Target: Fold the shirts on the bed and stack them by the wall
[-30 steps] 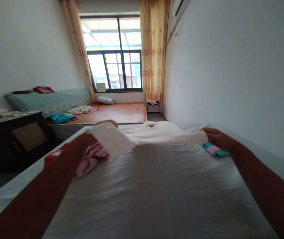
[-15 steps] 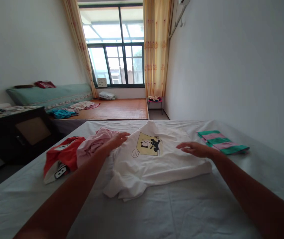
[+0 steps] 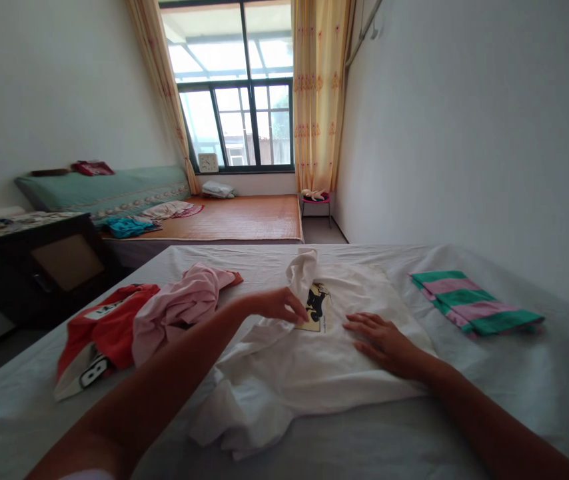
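Observation:
A white T-shirt [image 3: 344,367] with a yellow-and-black cartoon print lies spread on the sheet in front of me. My left hand [image 3: 282,305] pinches the shirt's left part and has it turned over part of the print. On the shirt's right half, my right hand [image 3: 382,340] rests flat with the fingers spread. A crumpled pink garment [image 3: 179,303] and a red garment [image 3: 114,327] with white and black patches lie left of the shirt. To the right is a folded green-and-pink striped cloth [image 3: 474,300].
The pale grey sheet [image 3: 364,440] covers the surface under the clothes. Beyond it stands a bed with a brown mat [image 3: 244,217]. A dark cabinet [image 3: 29,260] is at the left, a pink stool [image 3: 316,198] near the curtain, and a white wall [image 3: 474,133] runs along the right.
My left hand has moved right and taken the shirt's left part over the print. My right hand has come down flat onto the shirt. The view has shifted slightly.

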The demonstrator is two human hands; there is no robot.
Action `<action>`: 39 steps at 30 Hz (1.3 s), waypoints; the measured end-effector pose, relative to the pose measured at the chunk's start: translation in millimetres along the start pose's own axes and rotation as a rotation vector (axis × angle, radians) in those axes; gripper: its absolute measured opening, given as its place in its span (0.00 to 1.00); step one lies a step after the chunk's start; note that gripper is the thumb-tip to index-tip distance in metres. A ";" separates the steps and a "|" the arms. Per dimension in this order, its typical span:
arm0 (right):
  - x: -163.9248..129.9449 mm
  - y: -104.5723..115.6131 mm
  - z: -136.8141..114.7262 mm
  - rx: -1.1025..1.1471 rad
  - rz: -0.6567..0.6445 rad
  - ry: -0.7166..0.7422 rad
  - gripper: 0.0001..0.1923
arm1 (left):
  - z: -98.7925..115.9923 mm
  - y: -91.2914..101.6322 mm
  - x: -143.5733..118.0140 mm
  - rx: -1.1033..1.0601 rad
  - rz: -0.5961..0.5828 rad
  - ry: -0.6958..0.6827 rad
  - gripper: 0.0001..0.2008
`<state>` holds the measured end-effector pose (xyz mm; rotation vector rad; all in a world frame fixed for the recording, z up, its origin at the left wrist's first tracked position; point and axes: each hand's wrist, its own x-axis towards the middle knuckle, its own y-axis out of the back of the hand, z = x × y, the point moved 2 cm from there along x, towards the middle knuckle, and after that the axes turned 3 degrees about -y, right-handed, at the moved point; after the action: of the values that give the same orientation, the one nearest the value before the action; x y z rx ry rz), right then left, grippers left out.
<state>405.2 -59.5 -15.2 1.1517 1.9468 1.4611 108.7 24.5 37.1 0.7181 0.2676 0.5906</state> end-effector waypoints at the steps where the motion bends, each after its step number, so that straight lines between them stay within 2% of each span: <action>1: 0.3 0.1 0.1 0.001 0.003 0.003 0.25 | -5.5 5.3 1.2 -0.008 0.100 0.084 0.17; 3: 0.8 0.0 0.4 0.003 0.007 0.005 0.24 | -21.8 18.7 3.0 0.033 0.366 0.275 0.19; 4: 0.9 -0.2 0.6 0.003 0.007 0.005 0.24 | -30.3 23.2 5.2 0.072 0.440 0.348 0.20; 6: 1.1 -0.8 1.0 0.000 0.007 0.002 0.24 | -43.5 25.2 14.8 0.168 0.452 0.407 0.19; 8: 1.0 -1.1 1.4 0.000 0.004 0.000 0.24 | -49.9 22.1 29.1 0.266 0.445 0.394 0.17; 10: 0.7 -0.9 1.6 0.005 0.005 0.000 0.24 | -51.1 22.0 42.3 0.334 0.491 0.370 0.15; 12: 0.2 -0.1 1.9 0.010 0.001 0.003 0.24 | -51.9 31.7 47.6 0.362 0.558 0.376 0.14; 14: -0.3 1.0 2.4 0.015 -0.005 0.007 0.24 | -56.4 52.8 39.8 0.390 0.649 0.406 0.16; 17: -0.7 2.6 2.6 0.025 -0.003 0.014 0.24 | -71.8 91.5 6.4 0.466 0.847 0.514 0.20; 20: -0.6 3.3 1.5 0.029 0.000 0.008 0.24 | -86.7 109.0 -27.3 0.508 0.924 0.611 0.23; 23: -0.7 3.6 -0.2 0.031 -0.007 -0.004 0.24 | -85.6 93.8 -40.1 0.553 0.861 0.559 0.22; 24: -0.9 3.9 -0.7 0.031 -0.011 -0.006 0.24 | -81.5 82.3 -40.4 0.564 0.794 0.500 0.21; 27: -1.6 6.1 -2.6 0.015 -0.032 -0.018 0.24 | -64.4 37.2 -42.5 0.609 0.494 0.277 0.20; 28: -1.2 7.3 -4.1 0.002 -0.044 -0.028 0.24 | -59.2 21.6 -46.4 0.637 0.401 0.237 0.22; 30: 2.6 9.9 -10.8 -0.030 -0.076 -0.041 0.24 | -52.3 -4.7 -58.6 0.672 0.299 0.266 0.26; 33: 22.9 11.0 -33.6 -0.042 -0.122 0.037 0.23 | -47.9 -27.5 -77.7 0.688 0.283 0.372 0.27; 36: 63.9 4.3 -56.6 -0.011 -0.093 0.161 0.23 | -45.9 -33.5 -86.2 0.694 0.297 0.401 0.26; 38: 96.8 -3.7 -55.0 -0.008 -0.082 0.161 0.25 | -45.5 -32.8 -87.2 0.686 0.303 0.399 0.26; 39: 111.9 -7.1 -46.2 -0.016 -0.094 0.131 0.27 | -45.7 -32.1 -87.2 0.680 0.306 0.397 0.26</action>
<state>306.0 6.0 8.2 0.9650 2.0432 1.5333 32.4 -21.8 -15.4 1.3103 0.7576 0.9503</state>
